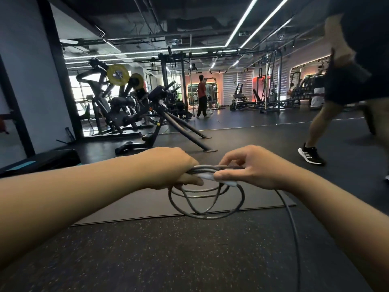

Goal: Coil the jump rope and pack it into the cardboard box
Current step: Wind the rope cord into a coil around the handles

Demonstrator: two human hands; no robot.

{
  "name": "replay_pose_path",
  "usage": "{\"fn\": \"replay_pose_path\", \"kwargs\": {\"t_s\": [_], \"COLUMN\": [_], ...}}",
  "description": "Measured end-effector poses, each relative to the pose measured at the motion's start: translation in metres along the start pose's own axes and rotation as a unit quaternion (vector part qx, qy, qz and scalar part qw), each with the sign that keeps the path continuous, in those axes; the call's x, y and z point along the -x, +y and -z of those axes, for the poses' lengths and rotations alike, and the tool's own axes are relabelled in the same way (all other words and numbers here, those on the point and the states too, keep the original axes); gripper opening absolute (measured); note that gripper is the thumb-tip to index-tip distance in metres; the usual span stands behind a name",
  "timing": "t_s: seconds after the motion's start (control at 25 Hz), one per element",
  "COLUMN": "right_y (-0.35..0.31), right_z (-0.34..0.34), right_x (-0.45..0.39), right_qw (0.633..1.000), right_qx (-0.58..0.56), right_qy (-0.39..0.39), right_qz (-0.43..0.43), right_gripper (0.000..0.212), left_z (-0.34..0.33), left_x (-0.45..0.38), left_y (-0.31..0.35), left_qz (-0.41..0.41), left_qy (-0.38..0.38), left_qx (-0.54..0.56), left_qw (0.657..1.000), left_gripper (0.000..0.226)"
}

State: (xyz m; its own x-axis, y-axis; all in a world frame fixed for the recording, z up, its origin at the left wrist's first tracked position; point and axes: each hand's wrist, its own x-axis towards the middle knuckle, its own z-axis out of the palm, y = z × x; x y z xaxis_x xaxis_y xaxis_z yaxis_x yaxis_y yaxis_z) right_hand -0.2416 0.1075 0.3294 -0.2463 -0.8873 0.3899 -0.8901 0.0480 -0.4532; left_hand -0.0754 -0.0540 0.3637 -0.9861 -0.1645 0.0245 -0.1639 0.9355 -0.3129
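A grey jump rope (207, 217) hangs in several loops between my hands, above the floor. My left hand (168, 169) grips the bundle of loops at its left side. My right hand (252, 167) pinches the bundle's right side, thumb over a white handle (207, 176) that lies along the loops. A loose length of the rope (293, 228) runs from under my right hand down to the bottom of the view. No cardboard box is in view.
A dark mat (147, 205) lies on the speckled rubber floor under my hands. A person in dark shorts and black shoes (311, 157) walks past at the right. Weight machines (117, 102) and a bench frame (179, 127) stand ahead at the left.
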Motion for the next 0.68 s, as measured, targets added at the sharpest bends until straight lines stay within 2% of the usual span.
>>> {"fn": "replay_pose_path", "kwargs": {"t_s": [0.16, 0.24, 0.32, 0.44, 0.56, 0.68], "right_y": [0.028, 0.035, 0.036, 0.029, 0.015, -0.004], "right_z": [0.015, 0.01, -0.006, -0.033, -0.053, -0.065], "right_x": [0.016, 0.02, 0.019, 0.012, 0.005, -0.007], "right_qw": [0.989, 0.973, 0.944, 0.889, 0.876, 0.833], "right_qx": [-0.111, -0.184, -0.29, -0.436, -0.467, -0.536], "right_qy": [0.066, 0.096, 0.097, 0.071, 0.079, 0.098], "right_qz": [-0.067, -0.105, -0.125, -0.119, -0.094, -0.096], "right_gripper": [0.04, 0.043, 0.049, 0.074, 0.097, 0.095], "left_z": [-0.009, -0.012, -0.015, -0.019, -0.02, -0.022], "left_x": [0.021, 0.029, 0.033, 0.026, 0.013, 0.003], "left_y": [-0.032, -0.043, -0.042, -0.028, -0.013, -0.003], "left_qz": [0.04, 0.072, 0.099, 0.11, 0.104, 0.119], "left_qy": [-0.005, 0.042, 0.116, 0.207, 0.262, 0.301], "left_qx": [0.181, 0.269, 0.362, 0.466, 0.537, 0.571], "left_qw": [0.983, 0.959, 0.92, 0.853, 0.795, 0.754], "left_gripper": [0.032, 0.032, 0.033, 0.03, 0.026, 0.026]}}
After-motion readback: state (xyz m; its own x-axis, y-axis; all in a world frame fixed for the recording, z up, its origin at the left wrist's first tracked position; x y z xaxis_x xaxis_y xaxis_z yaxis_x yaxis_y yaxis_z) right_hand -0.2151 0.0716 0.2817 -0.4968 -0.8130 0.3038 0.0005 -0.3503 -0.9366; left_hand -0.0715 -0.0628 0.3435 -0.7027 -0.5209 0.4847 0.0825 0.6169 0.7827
